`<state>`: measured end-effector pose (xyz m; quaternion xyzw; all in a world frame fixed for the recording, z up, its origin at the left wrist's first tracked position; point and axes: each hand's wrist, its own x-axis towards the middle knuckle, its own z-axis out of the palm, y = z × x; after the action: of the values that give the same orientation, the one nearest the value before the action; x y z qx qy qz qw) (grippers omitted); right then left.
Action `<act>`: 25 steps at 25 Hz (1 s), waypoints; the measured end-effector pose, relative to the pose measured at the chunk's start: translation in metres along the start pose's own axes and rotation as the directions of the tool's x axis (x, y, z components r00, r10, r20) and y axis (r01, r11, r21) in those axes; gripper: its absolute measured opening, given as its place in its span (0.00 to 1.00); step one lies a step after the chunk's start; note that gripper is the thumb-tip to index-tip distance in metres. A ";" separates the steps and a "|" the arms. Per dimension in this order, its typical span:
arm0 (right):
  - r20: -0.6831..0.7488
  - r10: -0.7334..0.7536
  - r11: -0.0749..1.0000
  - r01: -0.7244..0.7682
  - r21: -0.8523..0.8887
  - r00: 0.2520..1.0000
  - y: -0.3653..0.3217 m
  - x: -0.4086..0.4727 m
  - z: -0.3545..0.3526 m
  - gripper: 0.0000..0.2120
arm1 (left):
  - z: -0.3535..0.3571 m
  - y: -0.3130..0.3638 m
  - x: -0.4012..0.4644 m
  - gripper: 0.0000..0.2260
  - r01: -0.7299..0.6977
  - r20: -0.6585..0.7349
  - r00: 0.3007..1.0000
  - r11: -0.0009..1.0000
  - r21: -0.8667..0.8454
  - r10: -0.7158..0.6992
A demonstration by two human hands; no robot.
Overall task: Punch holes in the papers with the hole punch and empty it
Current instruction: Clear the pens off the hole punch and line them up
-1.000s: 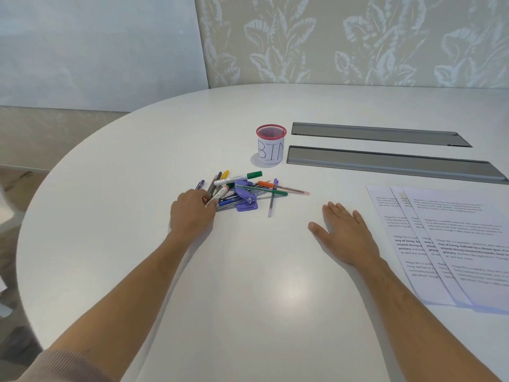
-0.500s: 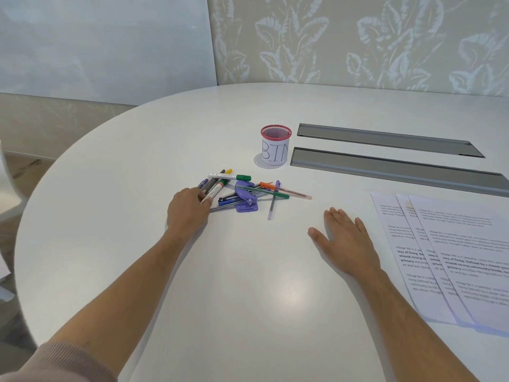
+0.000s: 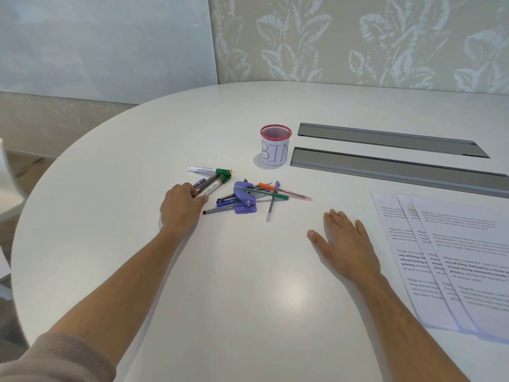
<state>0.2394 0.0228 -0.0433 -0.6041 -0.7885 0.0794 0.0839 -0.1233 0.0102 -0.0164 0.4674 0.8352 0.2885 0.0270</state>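
On the white desk [image 3: 248, 299], my left hand [image 3: 180, 206] has pushed markers [image 3: 210, 186] aside, curled on them, exposing the hole punch [image 3: 244, 198]; right hand [image 3: 345, 244] lies flat, empty.

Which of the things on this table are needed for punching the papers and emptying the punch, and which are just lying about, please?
Needed: purple hole punch, printed papers, cup marked BIN.

Lying about: green-capped markers, pens and pencils.

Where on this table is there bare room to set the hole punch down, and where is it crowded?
Free: the patch between the left hand and right hand, down to the table's near edge, and the far side behind the red bin cup. Crowded: the pen pile around the purple hole punch, and the papers at right.
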 end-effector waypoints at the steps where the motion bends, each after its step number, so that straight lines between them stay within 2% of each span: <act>1: -0.001 0.001 1.000 -0.001 0.001 1.000 0.000 0.000 0.000 0.37 | 0.000 -0.001 0.000 0.12 0.000 -0.001 1.000 1.000 -0.004 0.000; 7: -0.004 0.005 1.000 -0.005 -0.002 1.000 -0.001 -0.001 -0.001 0.37 | 0.003 0.002 -0.004 0.14 -0.032 -0.028 0.999 0.999 -0.031 0.031; 11: -0.010 0.001 1.000 -0.001 -0.006 1.000 -0.001 0.000 0.000 0.37 | 0.005 0.002 -0.007 0.09 -0.091 -0.028 0.996 0.996 -0.025 0.090; 17: -0.013 0.004 1.000 -0.004 0.014 1.000 -0.002 -0.001 -0.001 0.36 | 0.003 0.007 -0.004 0.08 -0.068 -0.031 0.997 0.998 -0.012 0.068; 22: -0.010 0.004 1.000 -0.004 0.018 1.000 -0.002 -0.001 -0.002 0.37 | 0.005 0.011 -0.007 0.10 -0.105 -0.025 0.994 0.994 0.002 0.105; 25: -0.008 0.004 1.000 -0.004 0.011 1.000 -0.001 0.000 -0.002 0.37 | 0.005 0.008 -0.007 0.09 -0.089 -0.061 0.994 0.996 0.011 0.090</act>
<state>0.2384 0.0222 -0.0414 -0.6054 -0.7866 0.0813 0.0903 -0.1121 0.0099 -0.0182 0.4953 0.8151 0.3002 -0.0136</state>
